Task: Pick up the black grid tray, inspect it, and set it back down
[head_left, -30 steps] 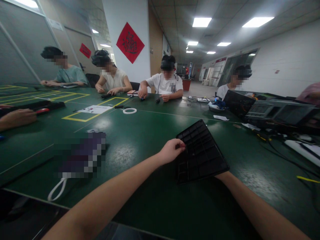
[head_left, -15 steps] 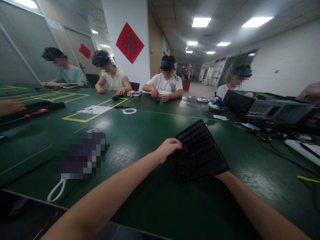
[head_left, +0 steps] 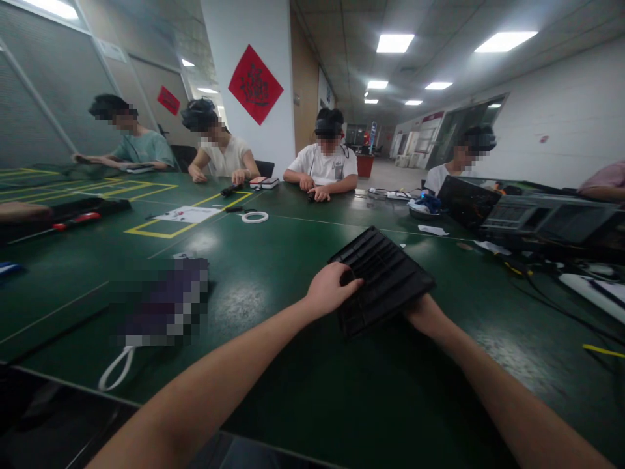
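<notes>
At the near edge of a dark green workbench [head_left: 288, 397], the person's left hand [head_left: 332, 291] grips the left rim of a black plastic grid tray [head_left: 383, 280], fingers curled over its edge. The right hand [head_left: 424, 314] meets the tray's lower right edge; its fingers are hidden, so its grip cannot be told. The hands stand apart, one at each side of the tray, which lies tilted between them, ahead of the person's body.

Left of the tray lies a pixelated purple object [head_left: 163, 303] with a white loop [head_left: 116, 369]. Farther out are a white ring [head_left: 254, 217] and a paper sheet [head_left: 188, 214] inside a yellow taped rectangle [head_left: 151, 225].

Across the bench, a co-worker in a white T-shirt [head_left: 325, 168] rests both hands near a small dark item [head_left: 311, 197]. Another co-worker's forearm [head_left: 22, 210] lies by a black tool case [head_left: 75, 210] at far left. To the right stand a black laptop [head_left: 466, 200] and an electronic instrument [head_left: 547, 218], with a bowl of blue items [head_left: 426, 208] nearby.
</notes>
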The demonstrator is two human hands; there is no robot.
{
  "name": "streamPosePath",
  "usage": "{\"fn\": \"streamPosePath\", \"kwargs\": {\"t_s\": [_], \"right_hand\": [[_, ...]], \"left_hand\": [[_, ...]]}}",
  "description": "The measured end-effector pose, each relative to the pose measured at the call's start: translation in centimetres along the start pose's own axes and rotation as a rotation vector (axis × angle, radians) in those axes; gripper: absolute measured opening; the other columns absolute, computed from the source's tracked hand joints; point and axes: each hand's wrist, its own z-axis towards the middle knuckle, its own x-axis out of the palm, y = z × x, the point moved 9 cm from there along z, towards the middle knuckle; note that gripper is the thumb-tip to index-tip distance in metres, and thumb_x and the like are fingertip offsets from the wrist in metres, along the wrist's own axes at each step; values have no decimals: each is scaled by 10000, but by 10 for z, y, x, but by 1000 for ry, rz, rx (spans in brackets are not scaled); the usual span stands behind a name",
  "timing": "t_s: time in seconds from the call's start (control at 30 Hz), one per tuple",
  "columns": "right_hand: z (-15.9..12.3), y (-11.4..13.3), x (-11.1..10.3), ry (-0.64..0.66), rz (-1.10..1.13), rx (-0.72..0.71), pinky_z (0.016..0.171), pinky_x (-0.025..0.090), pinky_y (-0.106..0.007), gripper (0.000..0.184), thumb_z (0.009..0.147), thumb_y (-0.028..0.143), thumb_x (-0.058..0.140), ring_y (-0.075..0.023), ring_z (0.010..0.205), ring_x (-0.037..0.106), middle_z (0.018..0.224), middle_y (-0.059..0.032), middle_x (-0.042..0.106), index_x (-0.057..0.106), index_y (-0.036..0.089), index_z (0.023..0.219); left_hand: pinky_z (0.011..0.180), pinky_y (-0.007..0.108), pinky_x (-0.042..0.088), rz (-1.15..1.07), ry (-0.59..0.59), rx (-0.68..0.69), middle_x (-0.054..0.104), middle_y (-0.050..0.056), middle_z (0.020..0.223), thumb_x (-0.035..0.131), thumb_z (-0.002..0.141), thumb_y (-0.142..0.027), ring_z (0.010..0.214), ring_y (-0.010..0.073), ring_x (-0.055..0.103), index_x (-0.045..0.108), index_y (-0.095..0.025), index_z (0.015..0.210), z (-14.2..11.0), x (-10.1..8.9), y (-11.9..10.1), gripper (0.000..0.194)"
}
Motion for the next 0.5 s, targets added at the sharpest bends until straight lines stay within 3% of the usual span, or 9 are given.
{"fn": "streamPosePath", "kwargs": {"t_s": [0.1,0.27,0.4,0.5], "right_hand": [[6,-26,-41,-59,-208,110,983,398,-436,432,746,348,545,-266,1084,533,1147,-124,587,579,176,1141],[-17,-97,-123,-256,-570,547,907,427,-468,550,697,334,513,-314,1011,547,1073,-169,591,565,111,1197],[-46,-136,-139,-198,-727,861,784,458,-514,567,745,404,485,-398,1032,532,1156,-191,557,538,176,1261],[-51,-138,-135,-132,-836,915,873,401,-574,529,761,380,475,-417,1068,512,1179,-189,553,556,178,1244]], "left_hand": [[791,345,449,119,-136,-184,664,144,1001,530,805,-496,920,266,601,668,-140,958,13,-39,40,411],[739,370,466,453,-240,-617,669,211,997,467,809,-530,941,332,620,687,-88,936,22,-116,130,510],[781,403,460,613,-191,-792,639,259,1076,484,796,-492,1045,376,577,671,-43,1013,21,-148,183,532],[807,420,454,642,-169,-824,617,271,1113,513,788,-448,1079,388,552,650,-29,1037,19,-155,205,507]]}}
